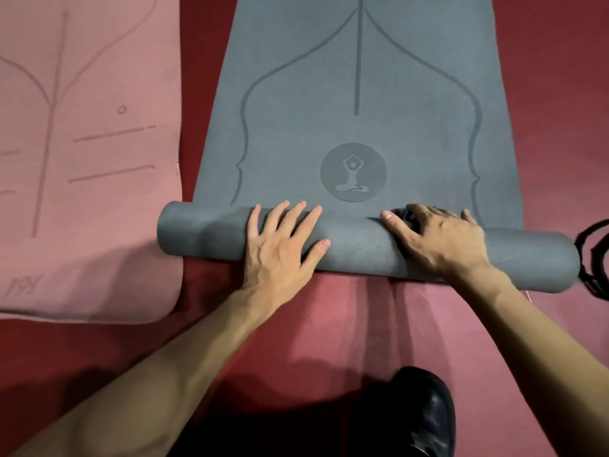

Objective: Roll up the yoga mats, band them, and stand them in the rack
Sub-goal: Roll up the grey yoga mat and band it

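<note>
Pressing down with straight fingers, the left hand [283, 249] lies open on the grey mat [362, 94], on its ribbed rolled end; the right hand [441, 239] seems to hook bent fingers over that roll. Its unrolled length, printed with curved lines and a seated-figure emblem, stretches toward the far edge of the red floor [543, 94].

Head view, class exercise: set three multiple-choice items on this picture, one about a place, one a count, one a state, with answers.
1. The pink mat lies where? A) left of the grey mat B) right of it C) on top of it
2. How many hands are on the grey mat's roll? A) none B) one C) two
3. The grey mat is: A) fully flat B) partly rolled C) banded
Answers: 1 A, it lies at the picture's left. 2 C, left hand and right hand both rest on the roll. 3 B, its far part lies flat.
</note>
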A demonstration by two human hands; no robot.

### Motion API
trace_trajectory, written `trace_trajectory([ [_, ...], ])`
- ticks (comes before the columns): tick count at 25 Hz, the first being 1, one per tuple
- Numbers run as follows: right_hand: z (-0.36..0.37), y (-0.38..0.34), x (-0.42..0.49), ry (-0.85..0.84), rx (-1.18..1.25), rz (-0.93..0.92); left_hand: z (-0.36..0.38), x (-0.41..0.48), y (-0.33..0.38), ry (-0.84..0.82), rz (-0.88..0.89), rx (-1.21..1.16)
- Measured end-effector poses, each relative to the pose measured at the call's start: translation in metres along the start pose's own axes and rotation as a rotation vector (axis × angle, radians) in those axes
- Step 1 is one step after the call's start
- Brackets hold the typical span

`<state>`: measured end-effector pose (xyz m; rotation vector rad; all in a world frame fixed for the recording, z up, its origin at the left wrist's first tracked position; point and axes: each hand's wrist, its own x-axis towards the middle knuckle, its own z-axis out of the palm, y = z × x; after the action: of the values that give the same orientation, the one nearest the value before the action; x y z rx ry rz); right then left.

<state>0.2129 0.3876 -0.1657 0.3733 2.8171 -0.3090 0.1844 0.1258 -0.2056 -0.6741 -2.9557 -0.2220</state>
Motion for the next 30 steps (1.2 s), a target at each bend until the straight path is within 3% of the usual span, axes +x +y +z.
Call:
trace_trajectory([
  [3,0.000,0.000,0.008,0.046,0.058,0.023,-0.001,0.002,-0.002,-0.020,-0.007,-0.011],
  [6,0.007,-0.010,-0.005,0.241,0.257,-0.087,-0.004,0.036,-0.005,-0.104,-0.050,-0.073],
  [8,0.026,-0.011,-0.022,0.277,0.030,-0.205,-0.008,0.060,-0.007,-0.170,-0.080,-0.096],
  [10,0.031,-0.007,-0.018,0.225,-0.103,-0.240,-0.004,0.057,-0.004,-0.078,-0.063,-0.022],
  [14,0.015,-0.008,0.012,0.120,-0.086,-0.179,0.010,0.013,-0.008,0.052,-0.012,0.059],
  [19,0.044,0.002,-0.019,0.339,-0.157,-0.155,0.009,0.029,-0.010,0.017,-0.016,0.066],
  [23,0.028,0.000,0.008,0.290,-0.102,-0.154,0.012,0.011,-0.014,-0.019,0.033,0.121],
  [26,0.021,0.004,0.014,0.312,-0.047,-0.123,0.004,0.049,-0.013,-0.059,-0.022,0.040],
  [30,0.030,0.009,0.013,0.322,-0.161,-0.148,-0.006,0.080,-0.010,-0.163,-0.116,-0.047],
])
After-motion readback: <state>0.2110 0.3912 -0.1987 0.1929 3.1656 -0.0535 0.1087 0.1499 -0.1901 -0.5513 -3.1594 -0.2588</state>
